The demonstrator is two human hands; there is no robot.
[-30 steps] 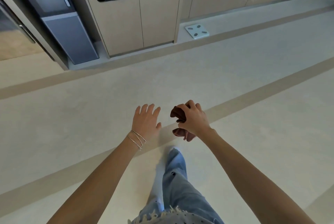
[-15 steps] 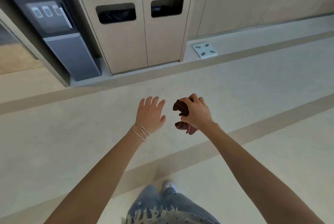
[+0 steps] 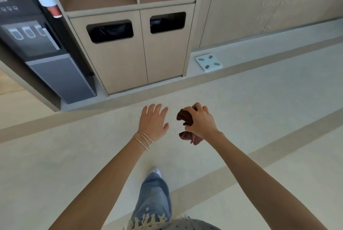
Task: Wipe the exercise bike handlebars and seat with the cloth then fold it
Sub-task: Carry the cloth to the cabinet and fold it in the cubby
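A crumpled brown cloth [image 3: 183, 118] is bunched in my right hand [image 3: 201, 121], which is closed around it; ends of the cloth stick out above and below the fist. My left hand [image 3: 153, 122] hovers just to the left of it, palm down, fingers spread, holding nothing. Thin bracelets circle the left wrist. Both hands are held out over the pale floor. No exercise bike, handlebars or seat appear in the head view.
A beige cabinet with two bin openings [image 3: 137, 48] stands ahead, with open shelves above it. A dark water dispenser [image 3: 37, 44] is at the left. A white bathroom scale [image 3: 208, 62] lies on a low ledge at the right. My leg in jeans [image 3: 154, 196] steps forward.
The view has moved closer to the cabinet and tilted up, so the shelves now show. Both hands keep their pose, the right still gripping the cloth. A foot has stepped forward.
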